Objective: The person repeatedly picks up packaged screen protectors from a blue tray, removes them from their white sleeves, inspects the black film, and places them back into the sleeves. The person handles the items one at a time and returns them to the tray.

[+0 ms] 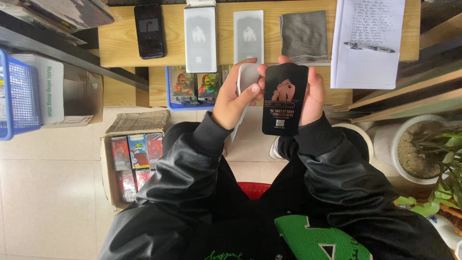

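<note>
Two bare hands meet in the middle of the head view, above the lap of a person in a glossy black jacket. The right hand (314, 94) holds a flat black rectangular package with a printed picture and rounded corners (285, 98) upright, facing the camera. Its fingers curl round the package's right edge from behind, closed firmly on it, with one fingertip showing at the top edge. The left hand (234, 98) sits just beside the package's left edge and pinches a thin white sheet (248, 77) between thumb and bent fingers; the sheet runs partly behind the package, and its lower end shows below the palm.

Beyond the hands lies a light wooden table (120, 43), its near edge just past the fingertips. On it rest a black smartphone (149, 30), two pale grey flat sleeves (200, 38), a folded grey cloth (304, 36) and a lined white notepad (368, 62) with a pen (369, 46) across it. A blue tray of colourful boxes (195, 86) sits right behind the left hand. On the tiled floor to the left stands an open cardboard box of red packets (132, 161), well apart from the hands. A white plant pot (423, 147) stands at the right.
</note>
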